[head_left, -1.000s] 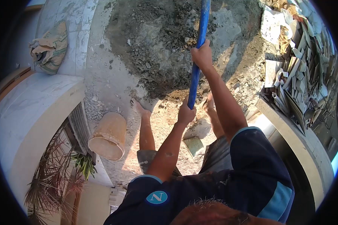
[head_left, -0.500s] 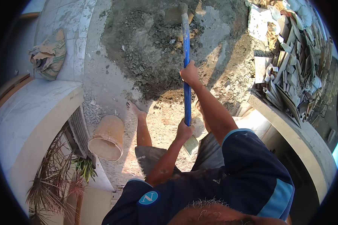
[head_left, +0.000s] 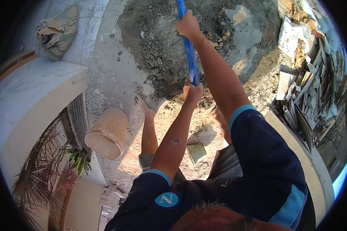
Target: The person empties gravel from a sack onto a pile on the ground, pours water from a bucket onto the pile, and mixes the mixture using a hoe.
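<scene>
A blue pole [head_left: 189, 54] slants upward from the middle of the view and runs out of the top edge, so its far end is hidden. My left hand [head_left: 192, 92] is closed round its near end. Farther up the pole, my right hand [head_left: 187, 25] grips it with the arm stretched out. Beneath and beyond the pole lies a grey, wet, lumpy heap of mixed material [head_left: 162, 50] on the ground.
An upturned-sideways bucket [head_left: 107, 133] is left of my bare feet. A square tile piece [head_left: 197, 152] lies between my legs. Broken pieces are piled [head_left: 310, 90] at the right, beside a low wall [head_left: 297, 154]. A sack [head_left: 58, 34] and plants [head_left: 40, 173] are at the left.
Since half a second ago both hands and the pole have moved forward, away from my body. The tool's head, visible then at the top, is now out of view.
</scene>
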Tool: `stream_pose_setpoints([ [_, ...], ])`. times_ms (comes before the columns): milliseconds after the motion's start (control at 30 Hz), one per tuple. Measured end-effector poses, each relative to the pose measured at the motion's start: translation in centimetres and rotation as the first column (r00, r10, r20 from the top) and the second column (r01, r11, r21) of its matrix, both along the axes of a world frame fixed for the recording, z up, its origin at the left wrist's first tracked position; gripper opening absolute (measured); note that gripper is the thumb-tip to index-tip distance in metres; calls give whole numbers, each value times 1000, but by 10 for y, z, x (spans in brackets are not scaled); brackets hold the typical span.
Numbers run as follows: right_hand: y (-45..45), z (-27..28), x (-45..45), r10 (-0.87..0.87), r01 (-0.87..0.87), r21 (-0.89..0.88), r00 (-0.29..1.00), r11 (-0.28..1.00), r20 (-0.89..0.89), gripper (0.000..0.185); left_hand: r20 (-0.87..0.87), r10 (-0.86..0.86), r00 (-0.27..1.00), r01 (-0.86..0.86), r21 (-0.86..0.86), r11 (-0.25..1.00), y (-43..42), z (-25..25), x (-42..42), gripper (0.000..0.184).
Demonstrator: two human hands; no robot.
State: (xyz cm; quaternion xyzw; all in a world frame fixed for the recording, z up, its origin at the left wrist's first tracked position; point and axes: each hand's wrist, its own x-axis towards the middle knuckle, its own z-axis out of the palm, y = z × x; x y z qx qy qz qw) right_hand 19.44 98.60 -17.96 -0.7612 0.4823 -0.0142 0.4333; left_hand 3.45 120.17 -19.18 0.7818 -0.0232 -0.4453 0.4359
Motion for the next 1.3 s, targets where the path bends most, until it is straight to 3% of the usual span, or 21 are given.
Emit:
stream_pose_setpoints([
  [33, -18, 2, 28, 51, -49, 62, 998, 997, -37, 49, -86, 68, 994, -70, -16, 997, -30, 26, 25, 26],
  [67, -40, -38, 54, 487, -548, -149, 817, 823, -309, 24, -171, 131, 976, -139, -31, 990, -53, 55, 43, 21],
  [100, -51, -65, 69, 676, -904, -181, 412, 387, -611, 17, -315, 199, 928, -229, -64, 971, -56, 62, 35, 18],
  [167, -15, -35, 50, 540, -564, 48, 759, 824, -364, 38, -570, 299, 765, -420, -90, 903, -56, 84, 11, 13],
  [200, -2, -10, 29, 375, -324, 209, 879, 923, -293, 58, -673, 296, 678, -464, -80, 882, -42, 94, -7, 13],
  [300, 34, 45, -34, 398, -342, 206, 821, 917, -408, 64, -775, 257, 578, -443, -33, 896, -10, 175, -54, 23],
  [433, 66, 70, -123, 218, -145, 250, 930, 957, -297, 48, -808, 255, 532, -388, 36, 921, 50, 218, -103, 19],
  [567, 112, 95, -215, 81, -11, 214, 944, 977, -321, 36, -730, 74, 679, -107, 1, 994, 124, 226, -169, 35],
  [633, 135, 115, -250, 71, -20, 178, 956, 984, -284, 33, -595, -62, 801, 70, -10, 998, 156, 213, -200, 43],
  [767, 144, 118, -250, -31, 66, 123, 963, 990, -267, 37, -435, -237, 869, 291, 60, 955, 166, 192, -196, 48],
  [833, 111, 96, -219, -106, 137, 174, 979, 975, -177, 38, -195, -219, 956, 227, 20, 974, 145, 132, -179, 43],
  [900, 56, 89, -156, -179, 196, 173, 978, 965, -110, 38, -221, -216, 951, 225, 18, 974, 83, 88, -117, 39],
  [933, 24, 51, -130, -115, 113, -20, 989, 993, -94, 37, -88, -172, 981, 167, -66, 984, 48, 70, -87, 34],
  [967, -10, 34, -99, -81, 79, -30, 993, 996, -88, 45, -333, -44, 942, -48, -266, 963, 27, 12, -73, 29],
  [1033, -62, 0, -48, -9, 10, -56, 1000, 998, 10, 46, -257, -61, 964, 6, -209, 978, -41, 16, -5, 28],
  [1067, -103, -57, -22, 380, -504, -356, 850, 787, -364, 24, -181, -107, 978, 78, -161, 984, -60, 15, 11, 31],
  [1100, -125, -108, -11, 482, -889, -355, 456, 290, -748, 14, -276, -84, 958, 38, -167, 985, -60, 14, 7, 27],
  [1167, -81, -75, -36, 310, -383, -187, 891, 904, -331, 34, -451, -24, 892, -57, -164, 985, -56, 23, -2, 21],
  [1200, -62, -40, -52, 53, -48, 29, 984, 998, -171, 51, -447, -5, 894, -68, -148, 987, -37, 43, -9, 24],
  [1233, -44, -19, -70, 14, 14, 130, 976, 991, -218, 55, -514, 0, 858, -69, -115, 991, -17, 57, -26, 28],
  [1300, -2, 0, -109, 16, 17, 85, 928, 996, -373, 52, -685, 78, 725, -112, -5, 994, 16, 97, -65, 40],
])
